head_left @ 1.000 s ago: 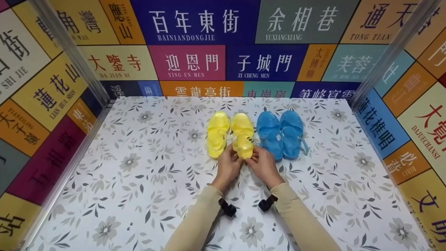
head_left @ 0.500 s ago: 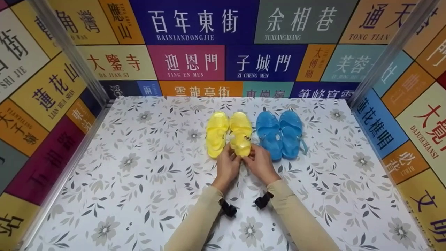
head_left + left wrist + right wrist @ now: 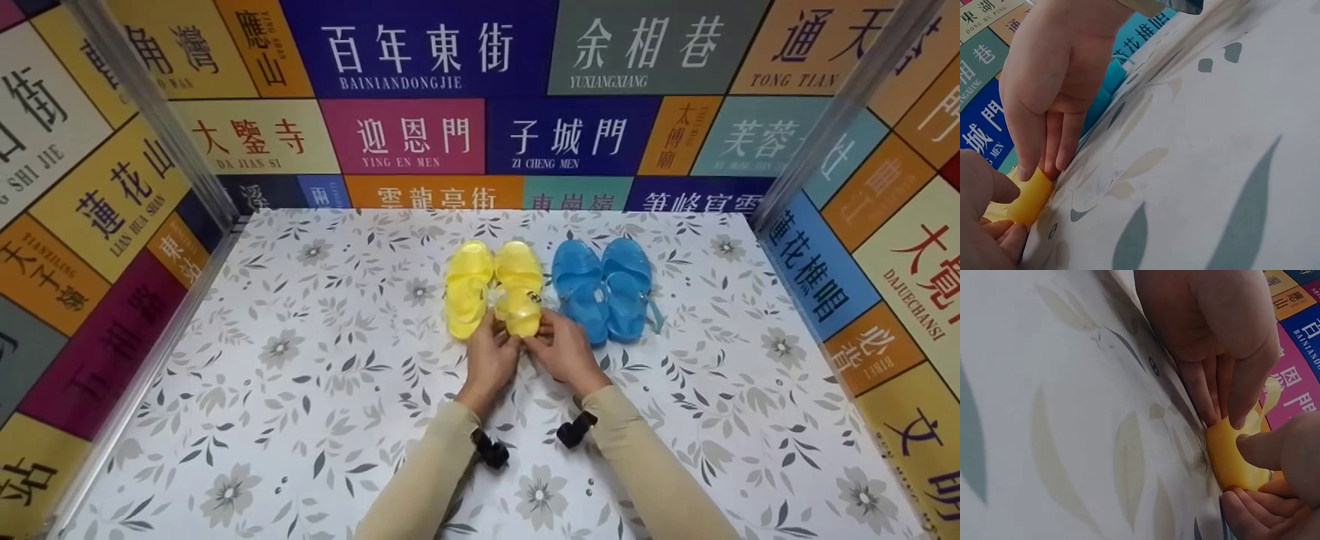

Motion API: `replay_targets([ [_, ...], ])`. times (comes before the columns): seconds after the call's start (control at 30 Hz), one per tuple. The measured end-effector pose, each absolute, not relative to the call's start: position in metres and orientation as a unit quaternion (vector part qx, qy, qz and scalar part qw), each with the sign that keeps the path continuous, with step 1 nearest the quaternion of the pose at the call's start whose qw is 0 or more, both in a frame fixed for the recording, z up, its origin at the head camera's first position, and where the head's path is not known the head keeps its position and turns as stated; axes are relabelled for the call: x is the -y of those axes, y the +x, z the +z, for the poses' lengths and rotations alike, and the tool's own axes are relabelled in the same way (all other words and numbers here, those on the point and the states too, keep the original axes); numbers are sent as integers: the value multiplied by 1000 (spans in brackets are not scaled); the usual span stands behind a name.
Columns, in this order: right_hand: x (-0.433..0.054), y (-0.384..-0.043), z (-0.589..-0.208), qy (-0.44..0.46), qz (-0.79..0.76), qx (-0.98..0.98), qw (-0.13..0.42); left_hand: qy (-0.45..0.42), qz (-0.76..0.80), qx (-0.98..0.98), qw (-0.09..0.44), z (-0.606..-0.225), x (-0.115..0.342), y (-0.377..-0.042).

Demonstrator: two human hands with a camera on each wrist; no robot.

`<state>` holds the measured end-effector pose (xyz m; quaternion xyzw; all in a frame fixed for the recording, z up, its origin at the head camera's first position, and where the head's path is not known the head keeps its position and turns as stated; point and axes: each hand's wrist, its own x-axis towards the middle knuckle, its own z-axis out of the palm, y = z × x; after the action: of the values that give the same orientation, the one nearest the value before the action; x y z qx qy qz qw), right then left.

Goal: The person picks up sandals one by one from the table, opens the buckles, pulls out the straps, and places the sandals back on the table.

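Two yellow jelly sandals lie side by side on the table, toes pointing away. My left hand (image 3: 491,366) grips the heel of the right-hand yellow sandal (image 3: 518,274) from its left side. On the opposite side of that heel, my right hand (image 3: 566,352) holds it with thumb and fingers. Both wrist views show the yellow heel (image 3: 1032,197) between the two hands, low against the tabletop. The other yellow sandal (image 3: 469,289) rests just left of it, its heel partly beside my left fingers. A blue sandal pair (image 3: 602,289) stands close on the right.
The table (image 3: 300,420) has a white cover with grey leaves and flowers. Walls printed with coloured street-name signs (image 3: 420,56) rise at the back and both sides. Clear edge strips (image 3: 161,142) run along the wall corners.
The held yellow sandal has shifted slightly left, closer to its mate, and sits straighter. Both hands have kept their hold on its heel. The blue sandals have not moved.
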<state>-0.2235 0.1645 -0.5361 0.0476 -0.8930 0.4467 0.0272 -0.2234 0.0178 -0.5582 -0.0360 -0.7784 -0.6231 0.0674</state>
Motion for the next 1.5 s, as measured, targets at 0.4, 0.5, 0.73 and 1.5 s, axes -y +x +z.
replay_targets([
  [0.4,-180,-206,-536,26,472,881,-31,-48,-573,812,99,-558,-12,-201],
  [0.5,-184,-201,-534,34,468,882,-41,-47,-566,818,94,-557,-10,-196],
  [0.73,-195,-185,-534,40,469,881,-53,-65,-552,826,93,-557,-9,-182],
  [1.5,-252,-153,-538,-8,461,887,0,-114,-525,844,14,-550,-48,-163],
])
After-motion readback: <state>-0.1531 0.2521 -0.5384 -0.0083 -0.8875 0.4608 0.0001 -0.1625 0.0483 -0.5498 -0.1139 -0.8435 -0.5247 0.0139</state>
